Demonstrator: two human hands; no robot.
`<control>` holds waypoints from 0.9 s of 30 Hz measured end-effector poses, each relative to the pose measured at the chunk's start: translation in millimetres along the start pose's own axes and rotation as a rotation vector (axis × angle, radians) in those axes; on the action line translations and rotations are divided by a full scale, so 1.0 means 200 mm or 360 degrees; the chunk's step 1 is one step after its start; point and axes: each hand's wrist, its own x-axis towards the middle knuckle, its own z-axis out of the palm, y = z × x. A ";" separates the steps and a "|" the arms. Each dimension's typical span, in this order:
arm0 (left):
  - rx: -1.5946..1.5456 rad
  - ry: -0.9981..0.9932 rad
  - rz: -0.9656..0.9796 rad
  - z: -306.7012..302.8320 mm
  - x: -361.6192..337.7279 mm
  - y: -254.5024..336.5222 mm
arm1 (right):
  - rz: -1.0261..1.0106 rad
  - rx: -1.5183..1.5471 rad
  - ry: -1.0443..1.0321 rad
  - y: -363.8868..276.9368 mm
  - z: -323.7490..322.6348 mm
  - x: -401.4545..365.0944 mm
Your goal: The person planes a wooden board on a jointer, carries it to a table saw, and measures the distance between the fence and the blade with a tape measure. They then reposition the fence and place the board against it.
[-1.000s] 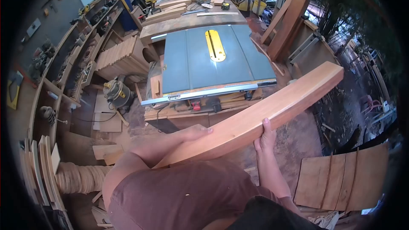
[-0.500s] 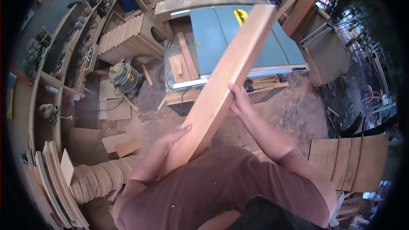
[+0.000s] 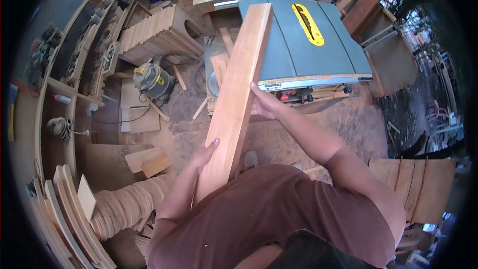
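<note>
Now grips long reddish wooden plank (image 3: 238,94), left hand (image 3: 203,155) closed low, right hand (image 3: 264,104) closed midway, far end reaching blue-grey table saw (image 3: 328,55), apparently not yet laid flat.

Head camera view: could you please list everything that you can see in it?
plank: one, reddish-brown, held slanting, far end by the saw's left side
table saw: one, blue-grey top, yellow insert, ahead
shop vacuum: one, grey and yellow, floor at left
slatted wooden stack: one, pale brown, beyond the vacuum
curved boards: several, brown, floor at right
shelves: one run, wooden, far left
left hand: one, grips plank's near left edge
right hand: one, grips plank's right edge, further up
</note>
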 end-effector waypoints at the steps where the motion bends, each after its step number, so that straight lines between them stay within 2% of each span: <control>1: 0.0020 -0.0016 -0.0007 -0.01 0.03 0.02 | 0.0161 -0.0100 -0.0141 0.00 -0.03 -0.04; 4: 0.0056 0.0060 0.0007 0.01 0.18 0.10 | 0.0505 -0.0302 -0.0295 0.24 -0.11 -0.22; 5: 0.0045 0.0106 0.0077 0.02 0.28 0.09 | 0.0644 -0.0285 -0.0271 0.35 -0.09 -0.28; 6: 0.0041 0.0150 0.0145 0.03 0.35 0.10 | 0.0673 -0.0473 -0.0338 0.43 -0.07 -0.32; 10: 0.0104 0.0206 0.0091 0.15 0.51 0.28 | 0.0557 -0.0590 -0.0345 0.50 0.01 -0.35; 12: -0.0042 0.0116 0.0040 0.17 0.60 0.36 | 0.0217 -0.0487 -0.0267 0.44 0.00 -0.30; 13: -0.0018 0.0114 0.0043 0.17 0.66 0.38 | 0.0200 -0.0470 -0.0268 0.42 -0.02 -0.27; 15: -0.0243 -0.0123 -0.0001 0.18 0.74 0.44 | 0.0128 -0.0477 -0.0051 0.37 -0.10 -0.20; 16: -0.0227 -0.0123 0.0001 0.22 0.74 0.45 | 0.0073 -0.0509 0.0072 0.35 -0.14 -0.18; 19: -0.0113 -0.0002 0.0165 0.40 0.64 0.53 | -0.0064 -0.0513 0.0263 0.25 -0.24 -0.22; 21: -0.0177 -0.0182 0.0381 0.52 0.52 0.43 | -0.0141 -0.0463 0.0264 0.19 -0.32 -0.28; 22: -0.0167 -0.0186 0.0382 0.59 0.47 0.38 | -0.0220 -0.0411 0.0271 0.17 -0.36 -0.33; 24: -0.0025 0.0161 0.0334 0.72 0.43 0.27 | -0.0326 -0.0356 0.0313 0.11 -0.47 -0.42; 26: 0.0066 0.0224 0.0283 0.73 0.58 0.15 | -0.0132 -0.0427 0.0061 0.08 -0.65 -0.55; 27: 0.0086 0.0296 0.0284 0.81 0.54 0.21 | -0.0104 -0.0527 0.0015 0.06 -0.73 -0.67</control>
